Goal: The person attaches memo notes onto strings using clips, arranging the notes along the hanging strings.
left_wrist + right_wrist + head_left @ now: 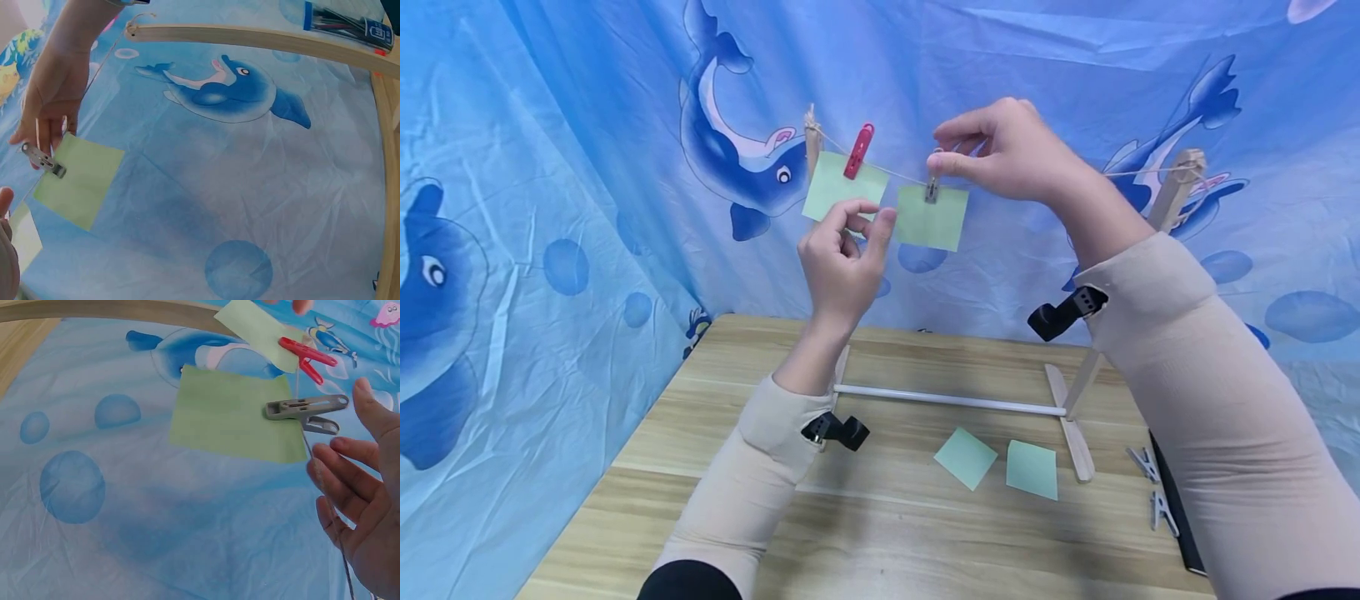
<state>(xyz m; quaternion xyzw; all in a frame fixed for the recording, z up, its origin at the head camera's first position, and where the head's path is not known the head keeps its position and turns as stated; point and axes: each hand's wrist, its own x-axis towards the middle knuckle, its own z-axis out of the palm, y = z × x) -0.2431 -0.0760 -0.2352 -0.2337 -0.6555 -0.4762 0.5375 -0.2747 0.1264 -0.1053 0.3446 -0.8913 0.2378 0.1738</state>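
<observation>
Two pale green paper notes hang from a thin string. A red clothespin holds the left note, and a grey clothespin holds the right note by its top edge. Around the grey clothespin's handle end, my right hand has thumb and fingers spread; the right wrist view shows a gap between them and the clothespin, with the string passing by the fingers. My left hand is raised in front of the left note, its fingers loosely bent and thumb near the right note's left edge, holding nothing.
Wooden posts carry the string, and a white rod joins their feet. Two green notes lie on the table. Two grey clothespins lie at right beside a black flat object. A pen holder shows in the left wrist view.
</observation>
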